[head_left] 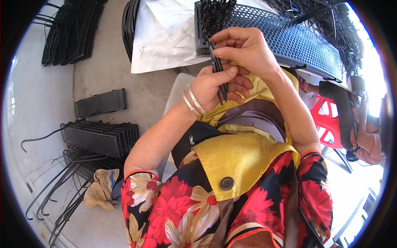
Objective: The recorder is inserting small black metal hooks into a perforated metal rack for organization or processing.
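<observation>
A small bundle of thin black rods (216, 64) stands upright in front of me, their exact kind unclear. Around its lower part, my left hand (219, 81) is closed, with rod ends poking out below the fingers. My right hand (250, 50) pinches the upper part between thumb and fingertips. Just beyond it, a thick cluster of similar black pieces (216, 17) rests on the end of a black perforated metal tray (264, 25).
White sheeting (165, 37) covers the surface left of the tray. More black pieces (345, 41) pile up at far right. Perforated black racks (93, 138) are stacked on the floor at left, beside long hooked rods (53, 186). Another person (368, 136) sits near a red chair (326, 111).
</observation>
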